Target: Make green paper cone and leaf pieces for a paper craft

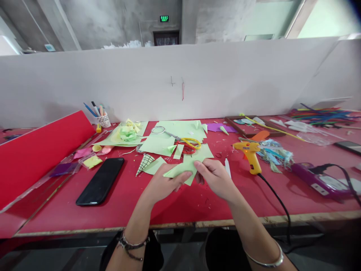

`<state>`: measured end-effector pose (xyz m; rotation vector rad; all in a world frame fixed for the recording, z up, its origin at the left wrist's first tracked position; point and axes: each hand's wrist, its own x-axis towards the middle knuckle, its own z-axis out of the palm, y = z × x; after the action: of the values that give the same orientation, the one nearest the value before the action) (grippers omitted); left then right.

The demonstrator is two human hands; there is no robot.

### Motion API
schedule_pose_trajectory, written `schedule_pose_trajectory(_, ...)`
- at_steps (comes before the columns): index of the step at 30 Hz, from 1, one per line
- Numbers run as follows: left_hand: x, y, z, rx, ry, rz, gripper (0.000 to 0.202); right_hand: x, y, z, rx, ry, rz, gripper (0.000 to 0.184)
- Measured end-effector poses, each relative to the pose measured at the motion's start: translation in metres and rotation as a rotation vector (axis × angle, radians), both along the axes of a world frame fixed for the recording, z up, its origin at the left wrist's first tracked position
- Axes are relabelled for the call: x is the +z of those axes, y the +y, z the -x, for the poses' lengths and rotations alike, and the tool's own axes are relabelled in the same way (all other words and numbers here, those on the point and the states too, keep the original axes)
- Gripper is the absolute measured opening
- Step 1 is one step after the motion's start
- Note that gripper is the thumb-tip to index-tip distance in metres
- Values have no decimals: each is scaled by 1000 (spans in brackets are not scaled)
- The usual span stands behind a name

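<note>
Red table [194, 209], white partition [132, 82] behind, grey wall [121, 19], lit green exit sign [164, 18] above dark doorway [166, 39]

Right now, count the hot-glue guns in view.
1: the yellow hot-glue gun, on the red tabletop, to the right of the right hand. Others could be hidden.

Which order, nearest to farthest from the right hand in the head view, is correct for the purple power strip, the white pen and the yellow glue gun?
1. White pen: just to the right of the right hand.
2. Yellow glue gun: farther right, past the pen.
3. Purple power strip: farthest right of the three.
</note>
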<state>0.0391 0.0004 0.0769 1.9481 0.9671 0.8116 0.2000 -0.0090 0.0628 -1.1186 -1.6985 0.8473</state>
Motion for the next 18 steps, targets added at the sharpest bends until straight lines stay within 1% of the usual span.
schedule_pose_trajectory(2,0,0,0,1,10,22,36,0,0,-3,-13,-10,11,45)
schedule_pose_trajectory(6,0,0,0,-7,10,32,35,0,0,-3,15,24,27,45)
schedule_pose_trajectory(9,0,-1,3,-9,37,64,34,2,0,-3,40,71,0,41)
schedule_pose_trajectory(11,0,-2,4,-3,67,89,34,4,0,-4,60,67,-9,39)
schedule_pose_trajectory(13,-1,-2,4,17,62,55,32,5,0,-5,57,49,1,38)
schedule_pose_trajectory(15,-2,0,2,46,24,-19,30,6,0,-6,33,45,8,39)
schedule_pose_trajectory(18,-4,3,0,146,-27,-69,37,5,1,-6,8,51,-5,38)
